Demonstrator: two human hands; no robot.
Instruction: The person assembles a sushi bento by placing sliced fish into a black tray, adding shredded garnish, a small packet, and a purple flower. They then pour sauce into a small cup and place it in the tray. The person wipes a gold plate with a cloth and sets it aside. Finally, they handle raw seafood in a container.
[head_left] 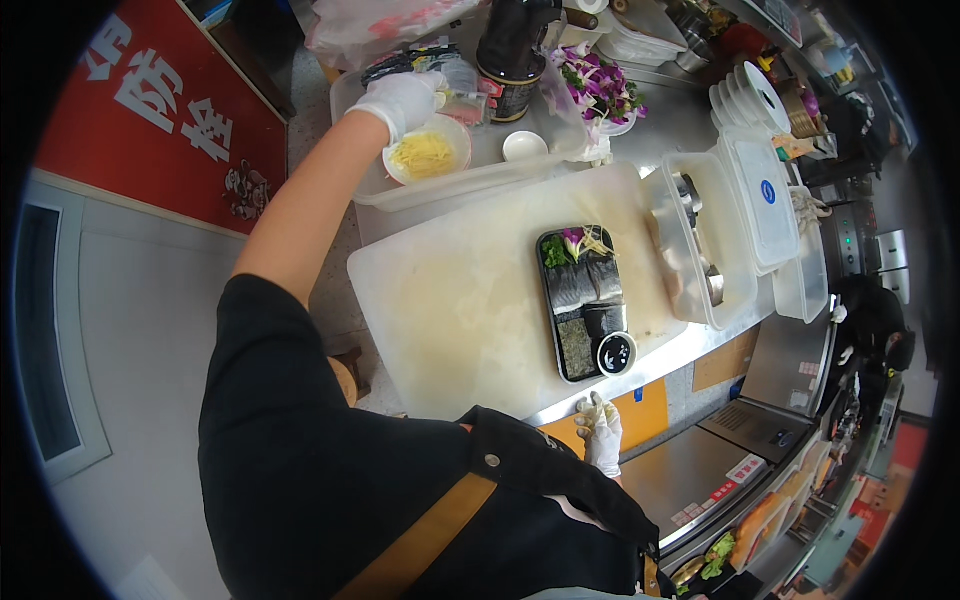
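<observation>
The left hand [405,103], in a white glove, reaches past the far left edge of the cutting board [450,310] and over a white bowl [464,146] of thin yellow shreds [423,154]. Its fingers are bent together, with a yellowish bit at the tips; the hand hides part of the bowl, and I cannot tell whether they grip anything. The bowl sits in a clear plastic bin [460,189] beyond the board, near a small white dish [524,147]. Packets behind the hand are hard to make out, and a dark bottle [513,62] in the bin is cut off at the top.

The right hand [599,432], also gloved, is just off the board's near edge, its fingers loosely curled and close together. Nothing shows in them, though I cannot tell what the palm side may cover; black clothing hides most of that forearm.

A black tray [551,312] lies on the right part of the board, with silvery pieces [572,288], dark sheets [575,345], greens [555,252] and a purple flower [573,237]. A cup of dark sauce [618,374] covers its near right corner. Right of the board, a clear box [690,303] holds metal pieces, blurred by its wall.
</observation>
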